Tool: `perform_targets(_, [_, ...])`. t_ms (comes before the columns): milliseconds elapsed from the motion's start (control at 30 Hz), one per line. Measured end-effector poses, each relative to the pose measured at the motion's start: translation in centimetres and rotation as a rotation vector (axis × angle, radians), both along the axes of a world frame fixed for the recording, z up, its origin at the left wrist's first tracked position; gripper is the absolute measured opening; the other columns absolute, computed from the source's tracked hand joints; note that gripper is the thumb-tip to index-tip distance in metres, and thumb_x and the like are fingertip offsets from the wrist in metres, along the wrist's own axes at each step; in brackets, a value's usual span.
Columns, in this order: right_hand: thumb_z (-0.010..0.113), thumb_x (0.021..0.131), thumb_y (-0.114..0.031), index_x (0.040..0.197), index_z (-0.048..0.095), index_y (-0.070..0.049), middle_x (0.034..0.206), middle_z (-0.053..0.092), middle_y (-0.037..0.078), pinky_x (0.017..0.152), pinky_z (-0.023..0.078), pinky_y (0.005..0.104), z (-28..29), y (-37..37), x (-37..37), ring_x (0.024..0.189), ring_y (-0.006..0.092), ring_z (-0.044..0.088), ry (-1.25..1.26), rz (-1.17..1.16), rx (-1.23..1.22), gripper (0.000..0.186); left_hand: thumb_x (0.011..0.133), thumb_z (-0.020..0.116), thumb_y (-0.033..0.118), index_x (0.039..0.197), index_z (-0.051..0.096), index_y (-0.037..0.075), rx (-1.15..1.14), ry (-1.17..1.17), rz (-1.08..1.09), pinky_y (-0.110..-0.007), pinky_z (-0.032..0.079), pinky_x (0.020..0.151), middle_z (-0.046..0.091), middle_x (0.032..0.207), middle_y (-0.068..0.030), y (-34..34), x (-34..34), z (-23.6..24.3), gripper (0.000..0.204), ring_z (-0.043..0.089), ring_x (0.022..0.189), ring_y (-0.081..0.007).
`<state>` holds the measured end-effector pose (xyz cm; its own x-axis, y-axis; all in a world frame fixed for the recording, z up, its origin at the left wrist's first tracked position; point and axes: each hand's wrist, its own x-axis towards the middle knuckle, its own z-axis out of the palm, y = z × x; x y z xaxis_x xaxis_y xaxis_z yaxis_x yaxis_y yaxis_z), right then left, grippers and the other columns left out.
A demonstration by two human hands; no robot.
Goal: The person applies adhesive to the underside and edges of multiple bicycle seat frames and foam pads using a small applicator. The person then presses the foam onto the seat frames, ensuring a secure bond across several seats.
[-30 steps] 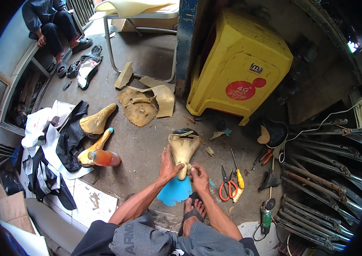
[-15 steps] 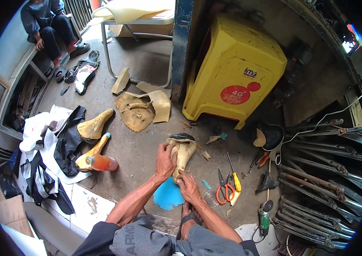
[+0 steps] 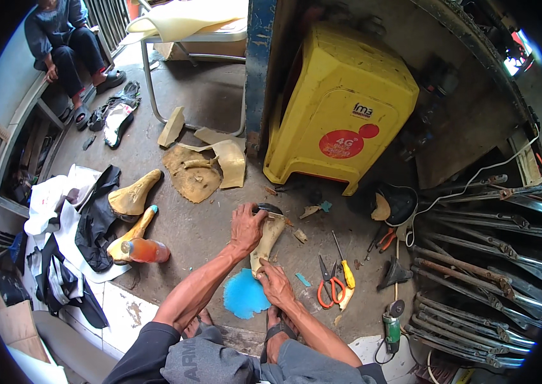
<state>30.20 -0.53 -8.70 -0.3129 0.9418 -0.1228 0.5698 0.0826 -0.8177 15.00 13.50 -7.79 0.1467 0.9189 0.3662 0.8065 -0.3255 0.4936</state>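
Note:
My left hand point(image 3: 247, 225) grips the wide end of a worn, cream foam bicycle saddle point(image 3: 269, 237) with a dark shell at its top. The saddle is turned partly on its side. My right hand point(image 3: 275, 283) closes on its narrow nose. Below them lies a torn blue sheet point(image 3: 244, 296) on the floor. To their right are orange-handled scissors point(image 3: 330, 289), a yellow-handled screwdriver point(image 3: 347, 272) and small scraps point(image 3: 299, 235).
Saddles point(image 3: 132, 198), an orange bottle point(image 3: 149, 251), cloth point(image 3: 95, 243), foam offcuts point(image 3: 191, 179), a yellow plastic stool point(image 3: 341, 109), a chair point(image 3: 149, 77), an angle grinder point(image 3: 392, 329) and metal tubes point(image 3: 475, 269) surround me. Another person point(image 3: 63, 41) sits at back left.
My left hand has moved up from the saddle's side to its wide end, and the saddle has turned partly onto its side. My right hand stays at the nose.

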Motion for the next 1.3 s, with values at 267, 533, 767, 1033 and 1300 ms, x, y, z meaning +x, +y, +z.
perform_targets(267, [0.055,0.099,-0.019,0.110,0.062,-0.004,0.145,0.053,0.019,0.109,0.039,0.0457,0.4,0.1,-0.3,0.125,0.0414,0.052,0.001,0.013,-0.025,0.019,0.082,0.074,0.015,0.118,0.064,0.009,-0.145,-0.100,0.084,-0.048,0.044,0.094,0.056,0.122,-0.0176,1.2,-0.2,0.1,0.038,0.054,0.113,-0.0382])
perform_targets(533, [0.055,0.099,-0.018,0.112,0.062,-0.004,0.147,0.052,0.018,0.107,0.041,0.0466,0.1,0.2,0.2,0.122,0.0414,0.054,-0.014,0.025,-0.032,0.020,0.086,0.072,0.018,0.139,0.052,0.008,-0.161,-0.118,-0.072,-0.052,0.035,0.113,0.044,0.148,-0.0218,1.1,1.0,0.5,0.058,0.042,0.137,-0.0420])
perform_targets(767, [0.058,0.098,-0.020,0.108,0.063,-0.005,0.147,0.053,0.014,0.105,0.043,0.0456,0.4,0.7,0.0,0.119,0.0400,0.056,-0.016,0.040,-0.039,0.019,0.090,0.067,0.023,0.151,0.039,0.011,-0.159,0.108,-0.068,-0.057,0.021,0.121,0.030,0.160,-0.0197,1.9,1.7,-0.7,0.068,0.026,0.150,-0.0384])
perform_targets(1033, [0.058,0.098,-0.020,0.109,0.061,-0.005,0.147,0.053,0.012,0.103,0.045,0.0464,0.4,0.4,0.3,0.115,0.0412,0.058,-0.014,0.045,-0.071,0.019,0.091,0.056,0.033,0.109,0.070,0.008,0.154,0.611,-0.894,-0.053,0.018,0.124,0.063,0.127,-0.0118,3.6,1.3,-1.4,0.033,0.043,0.140,-0.0292])
perform_targets(1300, [0.058,0.097,-0.018,0.112,0.062,-0.005,0.140,0.057,0.015,0.104,0.045,0.0462,0.6,2.5,2.8,0.121,0.0419,0.055,-0.073,-0.035,-0.033,0.020,0.096,0.052,0.041,0.099,0.075,0.004,-0.209,0.630,-0.545,-0.056,0.019,0.121,0.067,0.111,-0.0148,3.9,1.0,-1.5,0.044,0.049,0.132,-0.0307])
